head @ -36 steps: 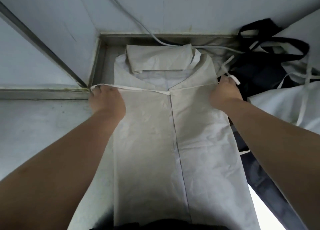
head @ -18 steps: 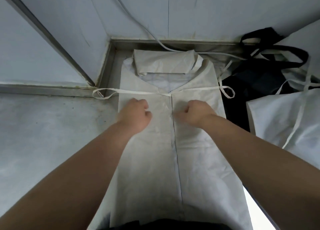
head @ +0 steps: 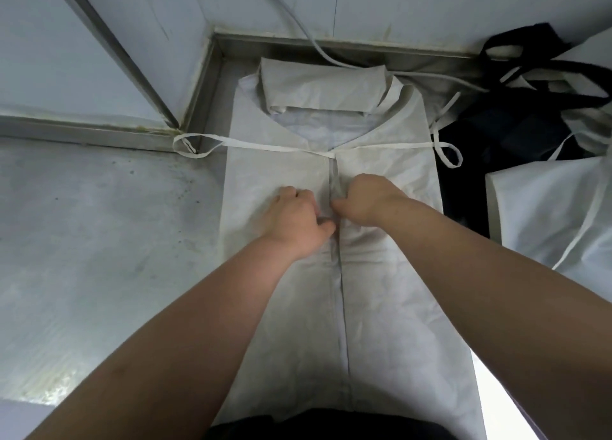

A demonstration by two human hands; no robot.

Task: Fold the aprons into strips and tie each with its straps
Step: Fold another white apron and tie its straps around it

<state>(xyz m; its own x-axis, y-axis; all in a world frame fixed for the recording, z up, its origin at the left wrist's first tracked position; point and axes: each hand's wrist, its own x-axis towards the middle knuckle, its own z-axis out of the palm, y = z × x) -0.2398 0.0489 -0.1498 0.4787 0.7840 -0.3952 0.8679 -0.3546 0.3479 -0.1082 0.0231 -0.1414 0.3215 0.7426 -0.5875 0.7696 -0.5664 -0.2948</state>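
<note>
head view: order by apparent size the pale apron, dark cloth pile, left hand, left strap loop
1. pale apron
2. dark cloth pile
3. left hand
4. left strap loop
The hand is nearer the camera, so it looks bigger.

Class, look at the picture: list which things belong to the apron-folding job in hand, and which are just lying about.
In the job: white apron; its tie straps; left hand and right hand, gripping its middle; second white apron at right, waiting.
Lying about: grey cable by the wall; black strapped fabric heap.
</note>
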